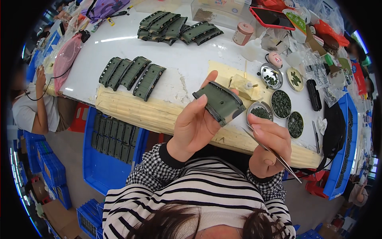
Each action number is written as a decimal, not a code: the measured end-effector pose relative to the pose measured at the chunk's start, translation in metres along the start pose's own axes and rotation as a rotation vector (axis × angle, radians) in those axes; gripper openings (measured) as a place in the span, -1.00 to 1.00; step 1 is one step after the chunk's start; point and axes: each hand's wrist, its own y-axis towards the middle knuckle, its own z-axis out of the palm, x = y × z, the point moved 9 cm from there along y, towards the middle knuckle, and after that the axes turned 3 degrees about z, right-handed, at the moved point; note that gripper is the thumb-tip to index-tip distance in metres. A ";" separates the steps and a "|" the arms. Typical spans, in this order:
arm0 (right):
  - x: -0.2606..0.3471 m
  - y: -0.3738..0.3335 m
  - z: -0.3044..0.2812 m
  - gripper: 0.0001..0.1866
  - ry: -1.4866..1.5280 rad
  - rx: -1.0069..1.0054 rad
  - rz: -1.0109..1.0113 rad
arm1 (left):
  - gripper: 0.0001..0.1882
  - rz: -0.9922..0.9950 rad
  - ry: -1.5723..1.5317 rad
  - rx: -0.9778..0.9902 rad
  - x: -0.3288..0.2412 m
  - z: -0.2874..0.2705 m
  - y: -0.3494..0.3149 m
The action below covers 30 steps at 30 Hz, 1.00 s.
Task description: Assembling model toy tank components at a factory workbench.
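My left hand is closed on a curved, dark green plastic part, tilted above the table's front edge. The thumb presses its near side and a small dark hole shows in its face. In my right hand is a pair of metal tweezers, slanting with one end near the held part but apart from it. Just beyond the right hand stands a round metal dish holding small dark green pieces. Two round tins of similar pieces, one farther and one nearer, stand to its right.
Similar curved parts lie in a row at the left, with a stack behind. A blue bin of parts sits below the table's padded front edge. A phone leans at the back right. Another person sits at the far left.
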 end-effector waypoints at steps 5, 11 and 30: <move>0.000 0.005 -0.005 -0.66 -0.100 -0.032 -0.021 | -0.26 -0.183 -0.415 -0.027 0.019 -0.009 -0.001; 0.011 0.016 0.006 -0.63 -0.296 0.109 -0.052 | -0.39 -0.195 -0.429 -0.113 0.025 -0.014 -0.001; 0.014 0.033 0.017 -0.58 -0.537 0.295 -0.178 | -0.46 -0.087 -0.144 -0.273 0.018 -0.019 -0.004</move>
